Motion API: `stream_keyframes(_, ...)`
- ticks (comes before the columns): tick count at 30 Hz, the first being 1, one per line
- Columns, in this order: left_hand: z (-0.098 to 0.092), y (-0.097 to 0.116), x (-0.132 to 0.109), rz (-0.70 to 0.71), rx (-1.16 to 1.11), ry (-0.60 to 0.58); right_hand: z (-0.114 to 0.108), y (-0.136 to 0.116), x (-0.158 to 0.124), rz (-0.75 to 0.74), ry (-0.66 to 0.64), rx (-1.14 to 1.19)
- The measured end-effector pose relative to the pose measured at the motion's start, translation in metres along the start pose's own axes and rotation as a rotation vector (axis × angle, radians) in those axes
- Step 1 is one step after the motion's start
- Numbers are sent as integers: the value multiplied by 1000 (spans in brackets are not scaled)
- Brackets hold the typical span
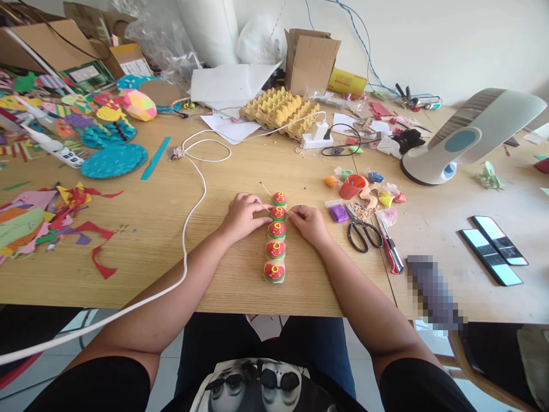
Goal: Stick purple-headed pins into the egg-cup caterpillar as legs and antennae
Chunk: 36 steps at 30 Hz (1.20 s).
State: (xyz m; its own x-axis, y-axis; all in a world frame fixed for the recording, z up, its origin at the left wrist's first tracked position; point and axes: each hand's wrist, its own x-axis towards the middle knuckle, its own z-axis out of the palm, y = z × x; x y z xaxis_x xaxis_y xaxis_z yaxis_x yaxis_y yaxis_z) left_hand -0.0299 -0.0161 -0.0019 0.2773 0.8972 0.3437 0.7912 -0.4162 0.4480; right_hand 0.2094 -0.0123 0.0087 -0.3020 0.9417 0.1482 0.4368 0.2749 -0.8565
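A row of several egg-carton cups (275,250), coated in red and green clay with yellow loops on top, stands lengthwise in front of me like a caterpillar. Thin sticks with small coloured tips poke out sideways from its far end. My left hand (243,218) grips the second cup from the far end, thumb and fingertips against its left side. On the opposite side, my right hand (311,224) is closed in a pinch beside that same cup. A purple tip shows at its fingers, apparently belonging to a thin stick; the fingers hide most of it.
Black-handled scissors (364,229), a red cutter (391,252), bagged clay (338,213) and a red cup (352,186) lie right. A white cable (185,240) crosses my left forearm. Paper scraps (38,220) spread left; egg trays (278,111) and a fan (463,137) stand farther back.
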Motion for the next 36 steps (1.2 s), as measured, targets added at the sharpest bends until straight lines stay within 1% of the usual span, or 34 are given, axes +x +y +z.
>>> stream_keyframes(36,0,1,0,-9,10,-3,-1,-4,-1,17,-2,-16)
